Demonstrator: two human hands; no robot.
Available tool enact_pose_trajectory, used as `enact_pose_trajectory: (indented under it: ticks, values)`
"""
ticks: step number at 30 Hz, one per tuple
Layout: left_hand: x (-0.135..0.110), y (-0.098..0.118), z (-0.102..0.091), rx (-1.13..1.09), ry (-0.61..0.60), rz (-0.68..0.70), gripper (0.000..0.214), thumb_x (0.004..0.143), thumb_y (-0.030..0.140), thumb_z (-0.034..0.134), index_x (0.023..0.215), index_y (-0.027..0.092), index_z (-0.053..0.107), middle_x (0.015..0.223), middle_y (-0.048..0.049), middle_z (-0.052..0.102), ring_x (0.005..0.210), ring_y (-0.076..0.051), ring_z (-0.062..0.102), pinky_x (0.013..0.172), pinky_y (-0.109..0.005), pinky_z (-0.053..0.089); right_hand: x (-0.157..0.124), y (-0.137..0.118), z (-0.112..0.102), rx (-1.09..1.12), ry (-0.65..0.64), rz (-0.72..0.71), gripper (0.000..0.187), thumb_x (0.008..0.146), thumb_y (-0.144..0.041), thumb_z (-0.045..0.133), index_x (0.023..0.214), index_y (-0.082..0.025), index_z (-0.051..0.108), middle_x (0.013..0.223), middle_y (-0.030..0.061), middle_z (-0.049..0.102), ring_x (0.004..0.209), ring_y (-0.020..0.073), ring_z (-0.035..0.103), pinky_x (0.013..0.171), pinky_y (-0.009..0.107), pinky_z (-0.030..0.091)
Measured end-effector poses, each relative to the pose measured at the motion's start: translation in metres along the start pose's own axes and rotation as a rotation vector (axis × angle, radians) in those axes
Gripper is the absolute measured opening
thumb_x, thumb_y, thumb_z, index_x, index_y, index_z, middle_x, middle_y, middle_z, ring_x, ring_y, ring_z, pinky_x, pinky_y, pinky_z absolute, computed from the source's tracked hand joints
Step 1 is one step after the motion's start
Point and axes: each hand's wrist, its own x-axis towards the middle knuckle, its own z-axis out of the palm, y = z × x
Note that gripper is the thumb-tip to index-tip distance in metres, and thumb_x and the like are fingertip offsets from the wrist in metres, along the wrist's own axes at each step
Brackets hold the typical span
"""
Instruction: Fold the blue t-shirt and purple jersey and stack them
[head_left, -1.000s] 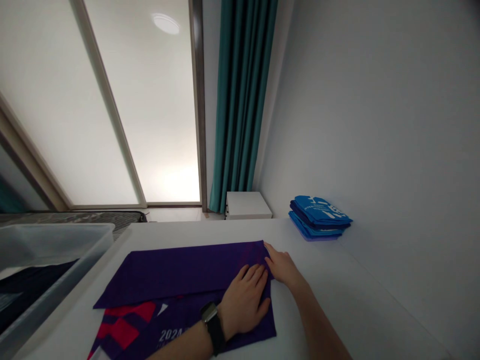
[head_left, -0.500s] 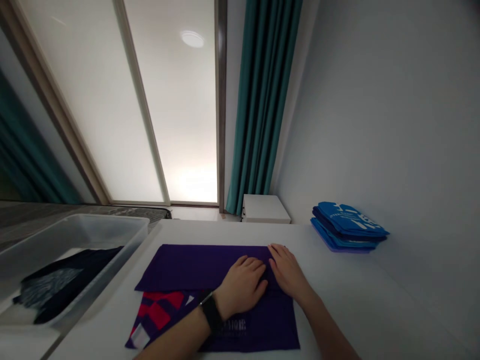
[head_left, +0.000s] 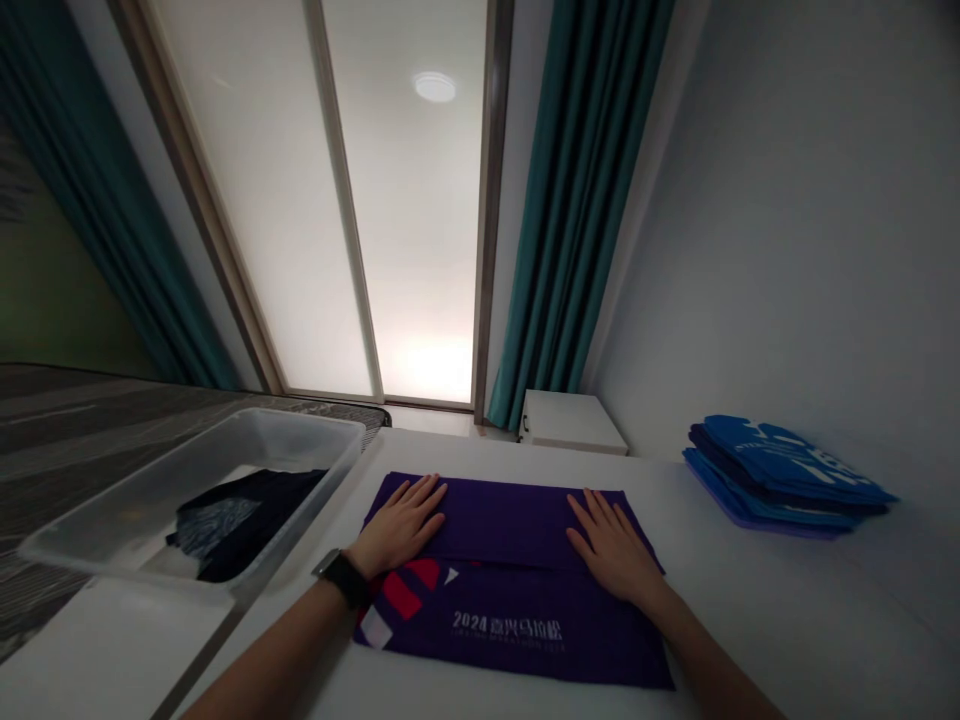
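On the white table lies a purple cloth, its far part folded over toward me. White lettering with "2024" and a red and white pattern show on its nearer part. My left hand, a dark watch on its wrist, rests flat on the left end of the folded part with fingers spread. On the right end, my right hand presses down flat, its fingers apart too. Neither hand grips the cloth. Whether the cloth is a shirt or a towel I cannot tell.
To the left stands a translucent plastic bin with dark clothing in it. A stack of folded blue cloths sits on the table at the right, by the wall. Behind the table is a small white cabinet.
My left hand has moved left from the cloth's middle to its left end. My right hand remains on the right end, now flatter. The view has shifted left.
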Motion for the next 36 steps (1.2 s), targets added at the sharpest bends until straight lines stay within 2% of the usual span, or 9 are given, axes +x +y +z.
enact_pose_trajectory:
  ticks: [6,10,13,15,18,24,28,32,36]
  values:
    - [0.024,-0.001,0.0,-0.027,0.012,0.036,0.047,0.102,0.041,0.035,0.146,0.026,0.041,0.154,-0.0064,0.038,0.142,-0.022,0.033,0.117,-0.043,0.023,0.01,0.007,0.0,0.012,-0.008,0.013,0.059,0.095,-0.051,0.035,0.146,-0.021,0.042,0.154,0.0109,0.037,0.145,0.0261,0.024,0.116,0.05,0.019]
    - [0.028,0.006,-0.019,-0.023,0.11,-0.041,0.037,0.101,0.036,0.034,0.125,0.021,0.058,0.134,-0.0074,0.057,0.126,-0.023,0.048,0.108,-0.04,0.032,0.008,0.005,-0.016,0.048,0.106,0.028,0.049,0.095,-0.038,0.034,0.135,-0.016,0.053,0.143,0.0139,0.049,0.136,0.0267,0.04,0.11,0.046,0.03]
    - [0.016,0.018,-0.038,0.019,0.126,-0.114,0.033,0.1,0.035,0.034,0.096,0.02,0.064,0.101,-0.006,0.065,0.102,-0.024,0.057,0.093,-0.039,0.039,-0.002,-0.004,-0.036,0.021,0.184,0.017,0.034,0.094,-0.03,0.036,0.107,-0.018,0.065,0.112,0.0126,0.066,0.107,0.0271,0.058,0.093,0.043,0.041]
    - [0.002,0.026,-0.048,0.021,0.061,-0.1,0.034,0.1,0.038,0.035,0.087,0.021,0.061,0.089,-0.0041,0.065,0.093,-0.023,0.058,0.088,-0.038,0.039,-0.015,-0.014,-0.047,-0.033,0.158,-0.017,0.03,0.094,-0.029,0.036,0.09,-0.021,0.064,0.092,0.009,0.068,0.09,0.0256,0.06,0.082,0.041,0.041]
    - [-0.021,0.036,-0.055,-0.018,-0.016,-0.085,0.034,0.1,0.042,0.037,0.085,0.022,0.06,0.086,-0.0031,0.065,0.088,-0.023,0.059,0.085,-0.037,0.038,-0.037,-0.027,-0.052,-0.1,0.12,-0.049,0.03,0.095,-0.031,0.037,0.08,-0.023,0.061,0.081,0.0073,0.066,0.08,0.025,0.059,0.077,0.04,0.038]
    - [-0.04,0.042,-0.051,-0.233,-0.067,-0.143,0.019,0.092,0.032,0.05,0.096,0.022,0.066,0.097,-0.0044,0.067,0.094,-0.022,0.06,0.082,-0.032,0.042,-0.062,-0.037,-0.04,0.042,0.088,0.01,0.025,0.094,-0.033,0.039,0.096,-0.022,0.062,0.093,0.0086,0.066,0.087,0.0266,0.059,0.078,0.041,0.04]
    - [-0.038,0.044,-0.053,-0.343,-0.098,-0.163,0.019,0.087,0.025,0.051,0.096,0.022,0.068,0.099,-0.005,0.067,0.095,-0.023,0.061,0.082,-0.033,0.043,-0.059,-0.04,-0.041,0.211,0.025,0.041,0.017,0.089,-0.028,0.045,0.091,-0.022,0.06,0.093,0.0071,0.062,0.09,0.025,0.058,0.08,0.04,0.042]
    - [-0.045,0.048,-0.056,-0.481,-0.04,-0.134,0.02,0.09,0.027,0.047,0.085,0.02,0.065,0.094,-0.0054,0.064,0.088,-0.022,0.06,0.079,-0.032,0.045,-0.063,-0.046,-0.052,0.321,0.042,0.045,0.014,0.086,-0.023,0.043,0.087,-0.023,0.056,0.099,0.0069,0.062,0.094,0.0242,0.058,0.085,0.042,0.042]
    - [-0.066,0.054,-0.062,-0.614,0.041,-0.07,0.019,0.092,0.027,0.044,0.083,0.02,0.059,0.095,-0.0065,0.062,0.086,-0.02,0.059,0.079,-0.032,0.046,-0.084,-0.054,-0.067,0.491,0.057,0.008,0.014,0.09,-0.026,0.04,0.089,-0.024,0.053,0.112,0.0088,0.062,0.108,0.0235,0.058,0.094,0.042,0.043]
